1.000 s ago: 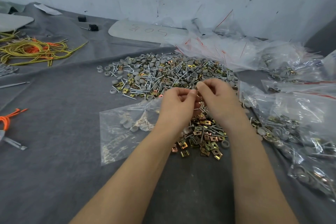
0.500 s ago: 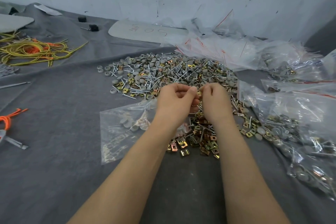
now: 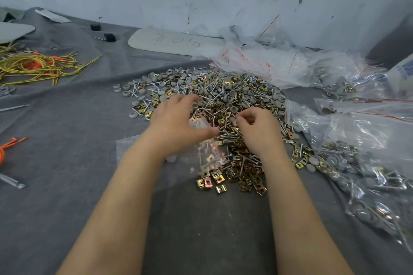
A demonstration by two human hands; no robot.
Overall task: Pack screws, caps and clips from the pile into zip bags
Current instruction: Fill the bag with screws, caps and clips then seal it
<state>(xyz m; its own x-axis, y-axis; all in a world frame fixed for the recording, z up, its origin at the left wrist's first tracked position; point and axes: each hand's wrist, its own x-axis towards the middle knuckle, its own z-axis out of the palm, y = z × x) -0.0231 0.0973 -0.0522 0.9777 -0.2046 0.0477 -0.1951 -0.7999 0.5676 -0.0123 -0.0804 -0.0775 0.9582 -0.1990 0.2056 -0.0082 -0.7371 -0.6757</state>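
Note:
A big pile of screws, grey caps and brass clips (image 3: 223, 94) lies on the grey cloth, with a patch of mostly clips (image 3: 245, 176) nearer to me. My left hand (image 3: 176, 123) grips the mouth of a clear zip bag (image 3: 138, 152) between thumb and fingers. The bag runs under my left wrist and has a few screws and clips in it. My right hand (image 3: 257, 129) rests on the pile just right of the bag, its fingers curled with the tips among the parts. What they pinch is hidden.
Filled zip bags (image 3: 357, 163) crowd the right side, and a heap of unfilled bags (image 3: 268, 60) lies against the wall. Yellow wires (image 3: 38, 65) and an orange cord (image 3: 6, 147) are at the left. A grey plate (image 3: 169, 42) lies at the back.
My hands were together at the bag's mouth; now they are apart. The right hand has gone right onto the pile, and the left has spread out, still holding the bag.

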